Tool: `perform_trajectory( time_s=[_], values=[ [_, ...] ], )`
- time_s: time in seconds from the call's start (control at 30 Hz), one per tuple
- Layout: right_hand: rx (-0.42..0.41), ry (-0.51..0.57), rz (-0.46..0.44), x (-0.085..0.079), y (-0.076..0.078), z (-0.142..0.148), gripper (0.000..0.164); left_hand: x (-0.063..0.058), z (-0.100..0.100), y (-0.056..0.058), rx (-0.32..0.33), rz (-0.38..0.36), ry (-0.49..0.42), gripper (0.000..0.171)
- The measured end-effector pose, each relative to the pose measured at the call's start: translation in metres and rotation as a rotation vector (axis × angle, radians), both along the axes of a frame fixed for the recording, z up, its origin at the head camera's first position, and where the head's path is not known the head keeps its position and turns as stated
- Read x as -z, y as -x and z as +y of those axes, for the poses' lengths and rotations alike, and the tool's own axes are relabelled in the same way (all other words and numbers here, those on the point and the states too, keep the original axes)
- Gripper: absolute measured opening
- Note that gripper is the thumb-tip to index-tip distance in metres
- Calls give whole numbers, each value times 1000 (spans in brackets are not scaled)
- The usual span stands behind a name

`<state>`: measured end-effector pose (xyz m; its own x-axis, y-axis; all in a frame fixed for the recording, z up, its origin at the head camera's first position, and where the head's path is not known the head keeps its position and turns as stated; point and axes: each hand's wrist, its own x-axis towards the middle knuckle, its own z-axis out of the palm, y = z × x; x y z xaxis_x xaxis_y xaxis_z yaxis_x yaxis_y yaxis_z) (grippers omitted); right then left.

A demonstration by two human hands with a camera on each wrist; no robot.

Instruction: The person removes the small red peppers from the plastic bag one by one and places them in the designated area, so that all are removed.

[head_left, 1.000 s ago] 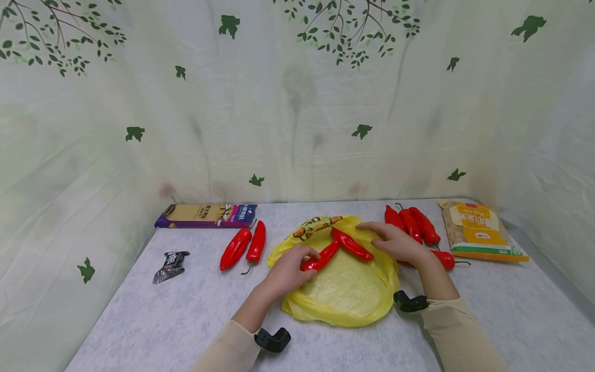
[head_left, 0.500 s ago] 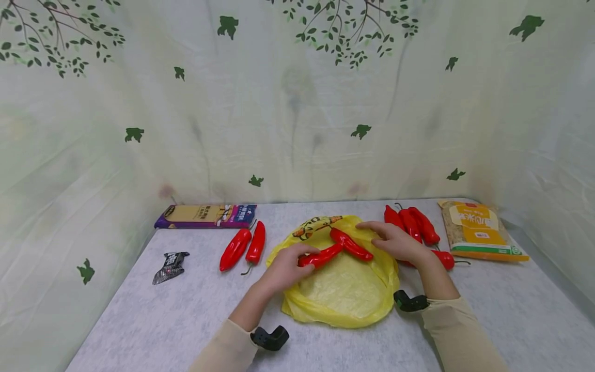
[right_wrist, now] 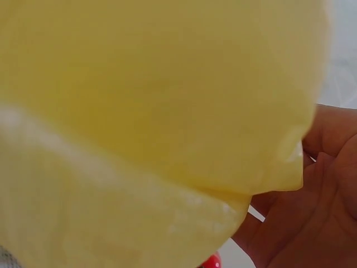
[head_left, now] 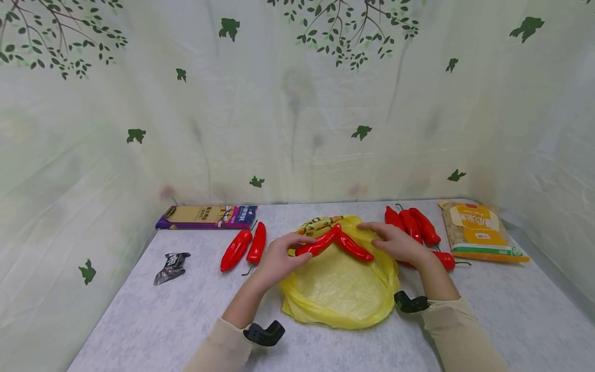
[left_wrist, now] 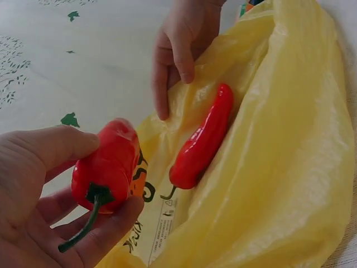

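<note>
Between thumb and fingers, my left hand [head_left: 279, 261] grips a red chili pepper [head_left: 321, 245] above the bag. Its green stem points toward the camera in the left wrist view. A second red chili pepper [left_wrist: 203, 142] lies in the mouth of the yellow plastic bag [head_left: 346, 289], which is spread on the table. Fairly straight fingers of my right hand [head_left: 394, 242] rest at the bag's far right rim. Yellow plastic hides part of that hand in the right wrist view.
Two red chili peppers [head_left: 235, 250] lie left of the bag, with several more [head_left: 411, 226] at its right. A purple-and-tan packet [head_left: 206, 217] sits at the back left. A small black wrapper [head_left: 172, 267] lies nearer; a yellow grain bag [head_left: 481, 231] is at the back right.
My left hand has lifted the chili pepper from the bag's mouth and moved it up and slightly left. My right hand stays where it was.
</note>
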<state>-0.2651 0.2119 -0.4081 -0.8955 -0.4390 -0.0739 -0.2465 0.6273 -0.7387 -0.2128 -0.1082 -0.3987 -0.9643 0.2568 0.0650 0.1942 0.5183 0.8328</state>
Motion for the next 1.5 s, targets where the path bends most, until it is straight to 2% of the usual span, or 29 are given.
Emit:
perform_trajectory(
  time_s=[0.23,0.6,0.93,1.13,1.5],
  values=[
    [15,-5,-23,-1,-1,-1,54,-4,-6,2,-71,-53,-107,35],
    [56,-23,-16,-2,-1,0,60,-11,-18,7,-126,-17,-166,35],
    [76,-4,-26,-4,-1,1,63,-21,-33,8,-168,-45,-234,39],
    [91,-11,-28,-3,-1,1,63,-24,-39,11,-213,-61,-242,40],
    [83,-8,-31,-2,0,1,63,-27,-60,17,-331,-35,-232,42]
  ],
)
